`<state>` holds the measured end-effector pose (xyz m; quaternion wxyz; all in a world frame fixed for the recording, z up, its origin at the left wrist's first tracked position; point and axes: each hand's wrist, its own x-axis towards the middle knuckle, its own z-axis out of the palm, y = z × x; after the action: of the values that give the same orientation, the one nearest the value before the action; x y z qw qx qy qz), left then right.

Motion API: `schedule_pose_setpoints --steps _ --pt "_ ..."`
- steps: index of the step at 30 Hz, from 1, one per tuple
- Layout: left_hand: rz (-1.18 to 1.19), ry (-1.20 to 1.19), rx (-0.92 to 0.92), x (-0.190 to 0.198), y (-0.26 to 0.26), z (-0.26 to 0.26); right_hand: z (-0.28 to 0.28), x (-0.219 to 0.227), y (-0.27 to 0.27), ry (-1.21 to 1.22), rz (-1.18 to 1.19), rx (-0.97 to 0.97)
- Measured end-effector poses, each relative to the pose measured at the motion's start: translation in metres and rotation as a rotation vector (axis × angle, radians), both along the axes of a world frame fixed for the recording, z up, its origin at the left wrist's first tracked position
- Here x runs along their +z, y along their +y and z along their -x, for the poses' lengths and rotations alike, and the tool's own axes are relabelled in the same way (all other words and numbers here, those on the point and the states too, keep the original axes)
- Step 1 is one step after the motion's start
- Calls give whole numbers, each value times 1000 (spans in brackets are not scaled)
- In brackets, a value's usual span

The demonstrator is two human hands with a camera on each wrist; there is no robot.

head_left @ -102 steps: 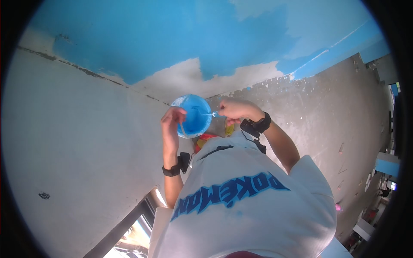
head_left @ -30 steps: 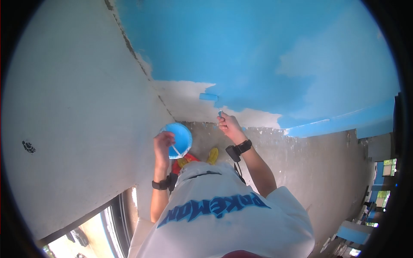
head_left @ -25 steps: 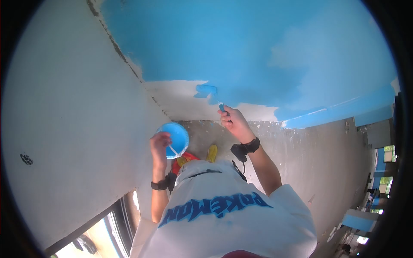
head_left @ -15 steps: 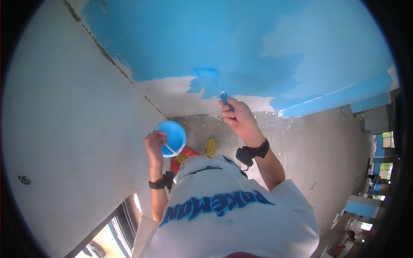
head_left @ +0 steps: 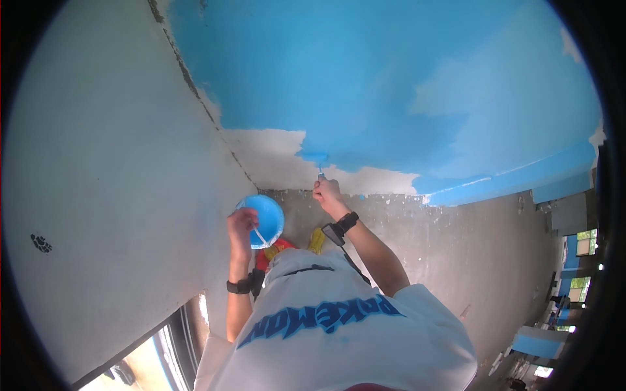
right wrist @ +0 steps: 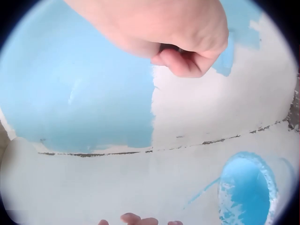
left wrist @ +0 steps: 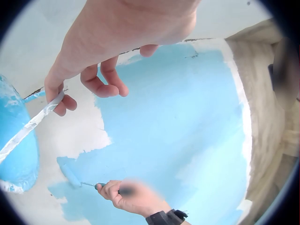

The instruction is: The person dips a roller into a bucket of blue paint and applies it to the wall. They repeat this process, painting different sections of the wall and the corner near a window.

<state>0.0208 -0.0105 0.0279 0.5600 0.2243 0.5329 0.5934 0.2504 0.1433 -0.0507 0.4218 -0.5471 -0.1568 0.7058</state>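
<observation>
The right hand grips the handle of a small paint roller, whose blue sleeve lies on the wall at the lower edge of the blue paint. In the left wrist view the roller is tilted against the wall, its handle in the curled fingers of the right hand. The left hand holds a blue paint bucket by its pale strap handle, pinched by finger and thumb, other fingers loosely bent. Blue paint coats the bucket's inside.
Blue paint covers much of the wall, with an unpainted white patch near the corner. A pale side wall stands at the left, above a window frame. Grey floor and yellow shoes lie below.
The roller has left the bucket and gone onto the wall, moving up and then back down, leaving more blue along the white patch. The left hand still holds the bucket. The head view has shifted.
</observation>
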Motion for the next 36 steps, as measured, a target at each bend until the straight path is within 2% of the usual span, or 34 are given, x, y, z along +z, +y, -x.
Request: schedule_pose_setpoints --steps 2,5,7,8,10,17,22,28,31,36 --pt "-6 -10 7 0 -1 2 -4 -3 0 34 25 -32" --pt "-7 -15 -2 1 -5 2 -25 14 -2 48 104 22" --pt "4 -20 2 -3 -7 2 -47 24 4 508 351 -8" --pt "10 -24 14 -4 -7 2 -56 31 4 505 347 -10" --pt "20 -17 5 -5 -7 2 -67 51 -2 696 230 69" --pt "8 -43 -48 -8 -3 4 -69 125 -26 743 187 92" --pt "4 -38 -71 -5 0 2 -65 183 -52 645 0 183" --pt "20 -33 -84 -7 8 6 -62 241 -71 549 -64 175" --pt "30 -38 -68 -4 9 5 -62 249 -68 551 -19 174" --pt "32 -36 -28 -2 11 4 -59 225 -54 584 25 214"
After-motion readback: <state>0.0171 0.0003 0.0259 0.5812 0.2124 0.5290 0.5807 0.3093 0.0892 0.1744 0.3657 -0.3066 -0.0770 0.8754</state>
